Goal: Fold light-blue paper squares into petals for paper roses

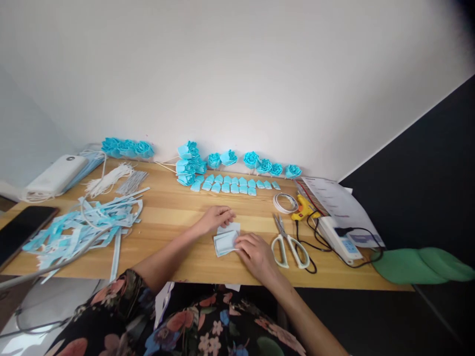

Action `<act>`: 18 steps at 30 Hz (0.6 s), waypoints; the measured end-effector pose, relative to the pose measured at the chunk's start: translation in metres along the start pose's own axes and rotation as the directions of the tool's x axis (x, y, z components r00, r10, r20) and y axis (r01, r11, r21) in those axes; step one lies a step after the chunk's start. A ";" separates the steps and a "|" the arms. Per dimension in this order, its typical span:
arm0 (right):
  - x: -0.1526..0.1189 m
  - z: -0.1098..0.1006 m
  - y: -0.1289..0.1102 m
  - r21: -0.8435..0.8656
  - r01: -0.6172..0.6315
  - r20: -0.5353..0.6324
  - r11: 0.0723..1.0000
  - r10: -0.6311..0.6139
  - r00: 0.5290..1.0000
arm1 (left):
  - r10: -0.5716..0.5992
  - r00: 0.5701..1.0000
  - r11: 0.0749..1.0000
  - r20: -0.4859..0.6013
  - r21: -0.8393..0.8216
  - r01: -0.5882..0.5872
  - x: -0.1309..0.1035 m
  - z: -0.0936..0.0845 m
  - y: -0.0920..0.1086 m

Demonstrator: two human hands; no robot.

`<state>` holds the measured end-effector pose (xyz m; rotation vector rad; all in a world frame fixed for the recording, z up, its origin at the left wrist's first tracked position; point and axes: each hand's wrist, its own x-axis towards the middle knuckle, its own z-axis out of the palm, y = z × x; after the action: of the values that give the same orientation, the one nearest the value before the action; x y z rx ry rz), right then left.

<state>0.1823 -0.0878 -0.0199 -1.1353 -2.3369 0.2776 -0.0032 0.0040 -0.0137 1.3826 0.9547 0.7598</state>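
On the table in front of me lies a small stack of pale blue and white rectangular pieces (224, 243), thin like cloth or paper. At the stack's right edge, my right hand (258, 254) is closed, thumb and fingers pinching the top piece. Just beyond the stack is my left hand (218, 219), its fingers curled together beside another pale piece (230, 227); whatever they hold is hidden. Farther back, small blue petal-shaped pieces (234, 188) lie in two rows. Blue handmade flowers (187, 163) rest behind and beside them, along the wall.
White-handled scissors (284, 244), a tape roll (285, 202), a yellow glue gun (305, 207) and a power strip (339, 242) lie right, near a green object (411, 265). Leftward are blue strips (92, 222), white cords (109, 180), a phone (25, 230) and a white device (55, 175).
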 end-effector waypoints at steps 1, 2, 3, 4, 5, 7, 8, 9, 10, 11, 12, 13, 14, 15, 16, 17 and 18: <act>-0.002 0.001 0.001 0.026 -0.027 -0.006 0.999 0.028 1.000 | 0.002 1.000 1.000 0.000 0.013 -0.002 0.000 0.000 0.000; -0.003 0.002 0.002 0.046 -0.048 -0.009 0.998 0.049 0.999 | 0.005 1.000 1.000 0.002 0.028 -0.005 0.000 -0.001 0.000; -0.004 0.002 0.003 0.059 -0.060 -0.014 0.996 0.061 0.998 | 0.007 1.000 0.999 0.004 0.044 -0.007 -0.001 -0.001 0.000; -0.004 0.002 0.003 0.068 -0.063 -0.017 0.996 0.064 0.998 | 0.007 1.000 0.998 0.006 0.058 -0.008 -0.001 -0.001 0.001; -0.004 0.001 0.003 0.074 -0.059 -0.019 0.995 0.060 0.998 | 0.006 1.000 0.998 0.008 0.069 -0.007 -0.002 -0.001 0.002; -0.003 -0.001 0.002 0.082 -0.053 -0.022 0.995 0.055 0.998 | -0.001 1.000 0.997 0.005 0.080 0.000 -0.003 0.000 0.005; -0.003 -0.002 0.002 0.086 -0.055 -0.023 0.995 0.058 0.998 | -0.003 1.000 0.997 0.002 0.080 0.003 -0.004 0.001 0.006; -0.002 -0.003 0.001 0.093 -0.061 -0.024 0.994 0.064 0.998 | -0.003 1.000 0.997 -0.001 0.081 0.003 -0.004 0.001 0.008; -0.002 -0.004 0.001 0.102 -0.069 -0.025 0.992 0.072 0.997 | -0.001 1.000 0.997 -0.005 0.083 0.002 -0.005 0.002 0.009; -0.001 -0.004 0.000 0.112 -0.079 -0.027 0.991 0.083 0.996 | 0.001 1.000 0.996 -0.009 0.086 0.000 -0.005 0.002 0.010; -0.001 -0.004 -0.001 0.120 -0.095 -0.031 0.988 0.100 0.995 | 0.001 1.000 0.996 -0.011 0.094 0.000 -0.005 0.003 0.011; -0.001 -0.004 -0.002 0.123 -0.119 -0.039 0.985 0.125 0.991 | -0.001 1.000 0.995 -0.012 0.102 0.002 -0.006 0.003 0.012; -0.002 -0.004 -0.003 0.122 -0.150 -0.051 0.981 0.157 0.986 | -0.005 1.000 0.994 -0.010 0.107 0.006 -0.006 0.003 0.012; -0.002 -0.003 -0.005 0.120 -0.178 -0.063 0.977 0.186 0.981 | -0.008 1.000 0.994 -0.009 0.107 0.008 -0.006 0.003 0.013; -0.002 -0.004 -0.007 0.117 -0.188 -0.067 0.975 0.197 0.978 | -0.008 1.000 0.995 -0.009 0.099 0.009 -0.007 0.004 0.013; -0.001 -0.006 -0.008 0.112 -0.174 -0.060 0.978 0.182 0.982 | -0.004 1.000 0.996 -0.010 0.085 0.005 -0.007 0.004 0.013; -0.001 -0.010 -0.009 0.105 -0.140 -0.045 0.985 0.145 0.988 | 0.004 1.000 0.998 -0.010 0.070 -0.003 -0.007 0.004 0.013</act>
<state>0.1817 -0.0944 -0.0086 -1.2462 -2.1738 0.4086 -0.0016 -0.0032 0.0000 1.4426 0.9950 0.7421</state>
